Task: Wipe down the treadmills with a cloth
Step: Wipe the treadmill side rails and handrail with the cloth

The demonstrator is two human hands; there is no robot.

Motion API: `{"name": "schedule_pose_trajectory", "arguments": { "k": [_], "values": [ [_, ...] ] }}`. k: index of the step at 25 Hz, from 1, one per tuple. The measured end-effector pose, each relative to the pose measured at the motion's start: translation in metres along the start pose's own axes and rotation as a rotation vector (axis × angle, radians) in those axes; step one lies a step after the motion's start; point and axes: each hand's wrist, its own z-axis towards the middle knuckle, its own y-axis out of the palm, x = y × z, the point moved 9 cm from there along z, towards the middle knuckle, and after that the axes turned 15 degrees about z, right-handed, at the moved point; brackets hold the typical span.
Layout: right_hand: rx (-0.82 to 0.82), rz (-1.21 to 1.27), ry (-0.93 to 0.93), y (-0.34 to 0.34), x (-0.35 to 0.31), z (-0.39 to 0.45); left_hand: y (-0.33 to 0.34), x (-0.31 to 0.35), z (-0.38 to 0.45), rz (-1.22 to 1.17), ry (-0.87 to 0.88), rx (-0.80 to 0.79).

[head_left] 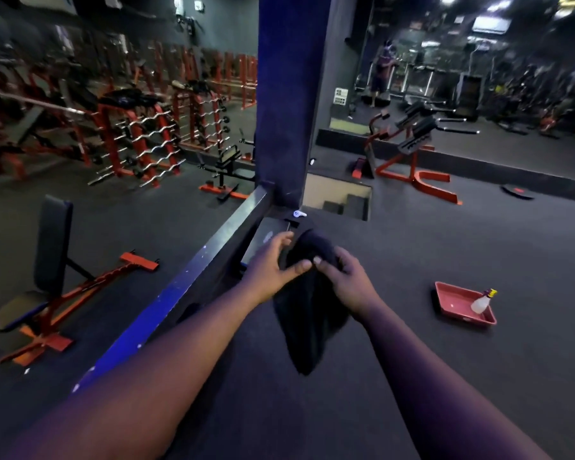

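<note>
- We held the dark cloth [307, 303] out in front of us with both hands, above the dark rubber floor [445, 376]; its top was bunched between our hands and the rest hung down loose.
- Our left hand [273, 270] gripped the cloth's upper left edge, thumb across the front and fingers curled behind.
- Our right hand [347, 280] pinched the bunched top from the right, thumb tip nearly meeting the left thumb.
- Just beside our left arm ran a metal rail [193, 273] up to a blue pillar [289, 94].
- Well to the right on the floor lay a red tray [452, 302] with a white spray bottle [482, 302] leaning in it.
- Beyond the rail stood an orange-framed bench [52, 260] and a rack of curl bars [140, 137].
- We could see no treadmill clearly.
</note>
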Motion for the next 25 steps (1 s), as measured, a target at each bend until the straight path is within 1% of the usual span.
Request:
{"name": "schedule_pose_trajectory", "arguments": {
  "k": [1,3,5,6,7,8,10,12,13,16,19,21,23,25],
  "values": [
    [0.040,0.102,0.036,0.004,0.011,0.016,0.007,-0.032,0.002,-0.123,-0.117,-0.023],
    [0.059,0.289,0.134,0.020,0.021,0.046,0.020,-0.072,-0.006,-0.326,-0.269,-0.144],
    [0.010,0.424,0.242,0.047,0.014,0.085,0.013,-0.080,-0.009,-0.493,-0.400,-0.245],
    [-0.030,0.490,0.291,0.061,0.011,0.103,0.009,-0.086,-0.005,-0.585,-0.457,-0.273],
    [-0.076,0.543,0.323,0.077,0.010,0.120,0.003,-0.096,0.000,-0.675,-0.539,-0.262],
    [-0.144,0.597,0.347,0.095,0.009,0.133,-0.006,-0.101,0.003,-0.759,-0.586,-0.235],
    [-0.302,0.647,0.357,0.126,0.013,0.149,-0.027,-0.113,0.009,-0.922,-0.634,-0.104],
    [-0.413,0.546,0.369,0.154,0.037,0.164,-0.050,-0.137,0.010,-1.015,-0.684,0.095],
    [-0.472,0.463,0.380,0.170,0.054,0.169,-0.062,-0.150,0.010,-1.025,-0.686,0.184],
    [-0.687,0.288,0.375,0.231,0.096,0.184,-0.098,-0.202,-0.008,-0.922,-0.687,0.469],
    [-0.803,0.217,0.342,0.293,0.106,0.196,-0.137,-0.238,-0.062,-0.782,-0.799,0.758],
    [-0.914,0.228,0.376,0.344,0.106,0.186,-0.164,-0.244,-0.117,-0.555,-0.912,0.945],
    [-1.052,0.220,0.384,0.398,0.101,0.162,-0.188,-0.237,-0.176,-0.319,-1.034,1.094],
    [-1.211,0.221,0.316,0.456,0.087,0.122,-0.207,-0.220,-0.242,-0.134,-1.161,1.252]
  ]
}}
